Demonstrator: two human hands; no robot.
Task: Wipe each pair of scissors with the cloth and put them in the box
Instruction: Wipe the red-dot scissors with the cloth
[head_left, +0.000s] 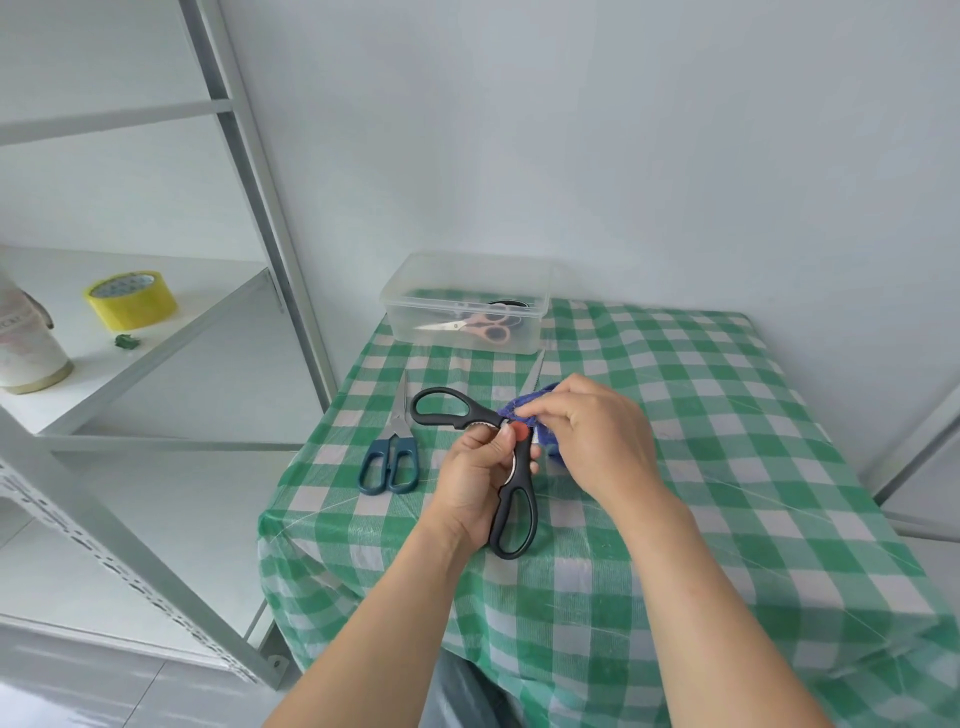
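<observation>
box (406, 326) on green checked tablecloth (701, 441)

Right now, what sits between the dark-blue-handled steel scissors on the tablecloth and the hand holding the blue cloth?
In the head view, the open black-handled scissors with the red pivot, gripped by the left hand.

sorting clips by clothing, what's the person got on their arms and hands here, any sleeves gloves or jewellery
Nothing worn shows. The left forearm and right forearm are bare down to the frame's bottom edge, no sleeve in view. The left hand and right hand have no gloves, watch, bracelet or ring visible.
</observation>
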